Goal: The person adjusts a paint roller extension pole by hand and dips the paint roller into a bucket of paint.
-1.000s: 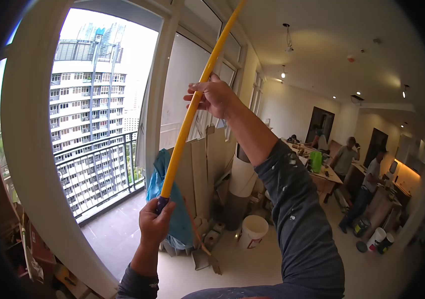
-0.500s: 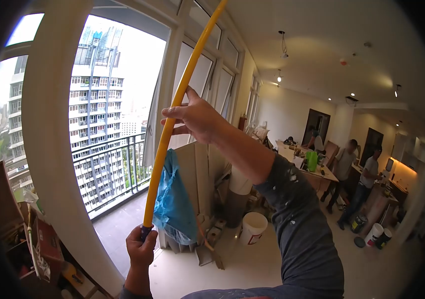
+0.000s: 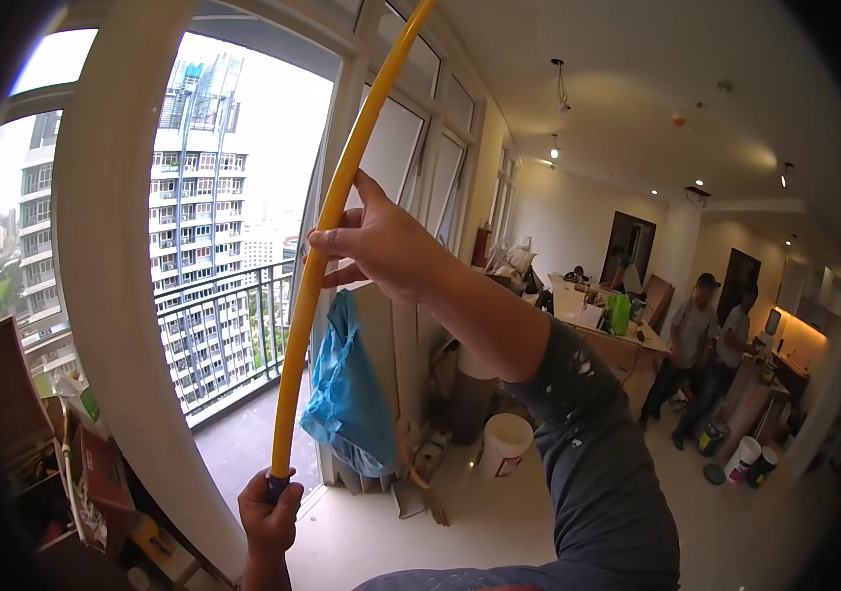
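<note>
A long yellow pole [image 3: 299, 335] stands slanted before me, its upper end leaning right and running out of the top of the view. Low down, my left hand [image 3: 270, 522] is closed around the pole's dark bottom end [image 3: 277, 485]. Higher up, my right hand [image 3: 381, 241] steadies the pole between thumb and fingers, with the arm stretched across from the right. Behind the pole, a blue plastic bag [image 3: 349, 399] hangs against a pale panel beside the balcony opening.
A balcony railing [image 3: 228, 335] lies beyond the opening. A curved pale column [image 3: 110, 246] is at left, near an open box of tools [image 3: 95, 483]. On the floor stand a white bucket [image 3: 505, 443] and a dustpan [image 3: 408, 499]. Other people work by a cluttered table [image 3: 603, 335].
The pole's lower end and my left hand have moved down and slightly left. My right hand has also shifted a little left and down, still on the pole.
</note>
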`<state>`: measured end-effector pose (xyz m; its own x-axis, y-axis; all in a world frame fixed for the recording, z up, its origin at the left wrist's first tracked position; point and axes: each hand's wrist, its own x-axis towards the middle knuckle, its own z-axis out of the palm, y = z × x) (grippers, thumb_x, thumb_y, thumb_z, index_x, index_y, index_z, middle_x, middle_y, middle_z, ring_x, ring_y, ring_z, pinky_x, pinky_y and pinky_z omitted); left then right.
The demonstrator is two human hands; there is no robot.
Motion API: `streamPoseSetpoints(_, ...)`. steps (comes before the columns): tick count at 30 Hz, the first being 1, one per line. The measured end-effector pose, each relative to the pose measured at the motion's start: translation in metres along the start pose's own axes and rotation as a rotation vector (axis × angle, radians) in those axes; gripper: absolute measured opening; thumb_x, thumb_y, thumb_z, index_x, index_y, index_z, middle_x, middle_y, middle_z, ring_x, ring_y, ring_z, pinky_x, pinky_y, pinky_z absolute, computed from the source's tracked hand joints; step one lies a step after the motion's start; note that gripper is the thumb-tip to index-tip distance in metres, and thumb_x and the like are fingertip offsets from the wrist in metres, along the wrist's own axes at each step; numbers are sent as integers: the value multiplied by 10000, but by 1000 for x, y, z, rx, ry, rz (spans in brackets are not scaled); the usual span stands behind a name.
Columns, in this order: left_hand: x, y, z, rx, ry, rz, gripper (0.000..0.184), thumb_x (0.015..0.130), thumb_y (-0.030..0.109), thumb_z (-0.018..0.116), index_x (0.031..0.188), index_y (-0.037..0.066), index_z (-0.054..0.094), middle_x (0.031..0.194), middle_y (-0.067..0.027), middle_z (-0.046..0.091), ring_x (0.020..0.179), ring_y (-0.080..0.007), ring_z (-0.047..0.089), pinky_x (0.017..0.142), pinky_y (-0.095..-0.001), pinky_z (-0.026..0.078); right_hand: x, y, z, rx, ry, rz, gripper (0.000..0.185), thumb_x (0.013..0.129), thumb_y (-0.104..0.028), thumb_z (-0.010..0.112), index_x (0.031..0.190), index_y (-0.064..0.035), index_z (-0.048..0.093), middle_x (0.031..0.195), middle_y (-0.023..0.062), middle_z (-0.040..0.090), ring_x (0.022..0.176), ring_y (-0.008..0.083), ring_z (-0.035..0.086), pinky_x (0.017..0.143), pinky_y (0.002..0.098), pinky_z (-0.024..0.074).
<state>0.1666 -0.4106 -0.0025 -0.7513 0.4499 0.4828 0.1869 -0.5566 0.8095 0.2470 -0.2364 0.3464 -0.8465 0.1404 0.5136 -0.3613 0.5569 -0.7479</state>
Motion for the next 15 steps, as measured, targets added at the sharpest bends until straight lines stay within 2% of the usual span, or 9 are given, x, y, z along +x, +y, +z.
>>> streamPoseSetpoints(1,3,4,2,27,-12,12,196,892,22,670,1067,-37,602,666,5,535,486,-56,455,442,-204,350,1,-1,-2,-1,11,7,885,924,-80,651,1552,-67,27,1062,191,603,976,310,691,809,444,624)
streamPoseSetpoints(10,34,28,34,27,-73,-5,197,908,49,673,1076,-29,607,673,22,531,495,-35,447,437,-194,344,23,0,-39,51,110,28,811,912,-65,654,1509,19,111,1045,215,600,969,327,690,815,471,625)
streamPoseSetpoints(13,47,42,55,-32,-82,-42,168,906,34,688,1058,-19,640,720,51,554,595,-9,446,536,-184,344,35,3,-60,79,151,45,796,906,-65,661,1495,32,136,1048,218,609,975,335,687,826,486,618)
streamPoseSetpoints(15,59,45,67,-26,-111,-34,177,915,68,688,1059,-24,641,732,46,565,615,-14,461,552,-186,360,45,8,-75,93,188,50,790,902,-68,667,1486,43,146,1045,217,616,980,339,685,833,494,613)
